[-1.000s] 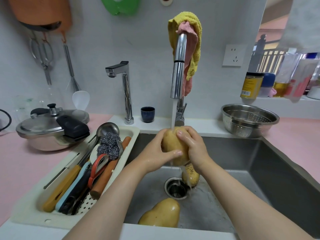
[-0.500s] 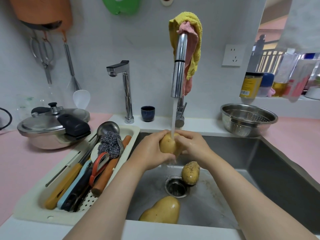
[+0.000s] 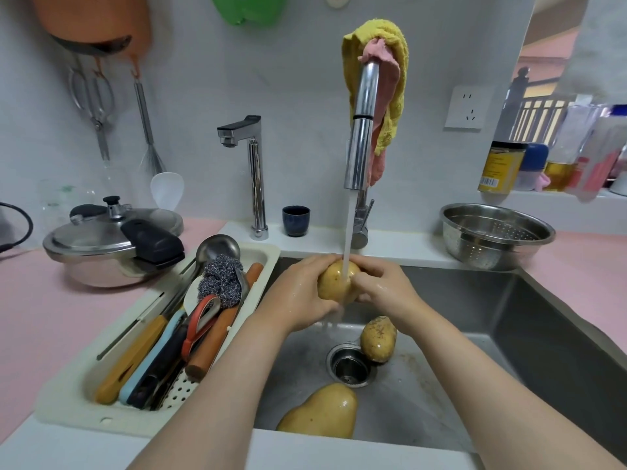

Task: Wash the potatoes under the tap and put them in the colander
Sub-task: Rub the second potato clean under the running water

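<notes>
Since a second ago the left grip (image 3: 298, 295) and right grip (image 3: 386, 290) have shifted farther off, uncovering the speckled potato (image 3: 378, 339) by the drain (image 3: 349, 366). Both curl round the held potato (image 3: 334, 283) in the stream from the tap (image 3: 361, 147), over the sink (image 3: 509, 317); the colander (image 3: 495, 237) stands far right.

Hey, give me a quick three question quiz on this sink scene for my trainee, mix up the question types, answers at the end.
1. True or false: water from the tap falls on the potato held in the left hand and right hand.
2. How many other potatoes lie in the sink? A one, B two, C four.
3. Fill in: the colander stands to the ___ of the tap.
Key: 1 true; 2 B; 3 right.
</notes>
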### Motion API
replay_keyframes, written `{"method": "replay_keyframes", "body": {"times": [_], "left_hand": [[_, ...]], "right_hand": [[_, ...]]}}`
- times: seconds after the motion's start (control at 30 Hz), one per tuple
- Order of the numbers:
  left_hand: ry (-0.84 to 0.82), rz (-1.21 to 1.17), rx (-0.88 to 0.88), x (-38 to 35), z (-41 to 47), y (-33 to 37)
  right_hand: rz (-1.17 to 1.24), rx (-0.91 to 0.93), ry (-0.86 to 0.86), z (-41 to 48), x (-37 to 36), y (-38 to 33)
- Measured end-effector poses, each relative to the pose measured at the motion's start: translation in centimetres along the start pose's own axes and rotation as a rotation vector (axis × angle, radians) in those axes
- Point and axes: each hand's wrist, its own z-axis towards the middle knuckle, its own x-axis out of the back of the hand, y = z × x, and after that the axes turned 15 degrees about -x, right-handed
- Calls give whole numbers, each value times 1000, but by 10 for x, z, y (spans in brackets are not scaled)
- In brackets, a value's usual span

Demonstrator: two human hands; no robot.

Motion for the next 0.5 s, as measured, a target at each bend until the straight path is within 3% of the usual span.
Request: {"method": "replay_keyframes", "body": {"times": [0.5], "left_hand": [[2, 1, -30, 12, -9, -7]], "right_hand": [[100, -5, -34, -7, -9, -1]]}}
